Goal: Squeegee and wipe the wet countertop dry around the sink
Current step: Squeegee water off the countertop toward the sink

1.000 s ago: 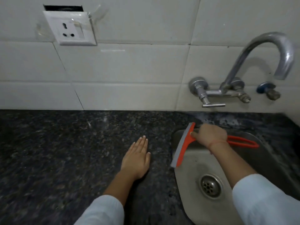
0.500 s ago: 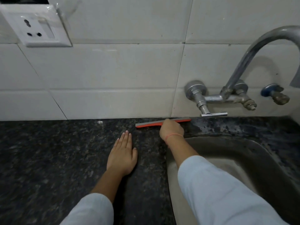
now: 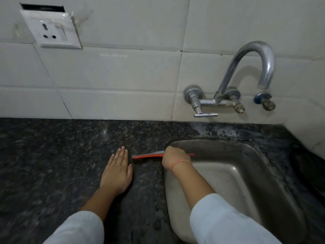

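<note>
Dark granite worktop (image 3: 52, 164), wet along the back edge. Right hand (image 3: 173, 158) is clamped round the red squeegee (image 3: 147, 155) at the sink (image 3: 263, 155) rim's left edge; left hand (image 3: 117, 170) lies flat, holding nothing. I'd keep the blade pressed flat and drag water into the basin.

What we could not see well

Our right hand (image 3: 173, 158) covered the middle of the red squeegee (image 3: 147, 155), so we could not see its handle or how our fingers held it; only the two ends of the blade stuck out. Our right arm hid part of the sink (image 3: 260, 173), and we could not see the drain at all. The bottom edge cut off the front of the sink and both our white sleeves (image 3: 79, 229). The left edge cut off the dark countertop (image 3: 44, 164). Its speckles looked smeary near our arms, so we could not tell wet spots from dry.
</note>
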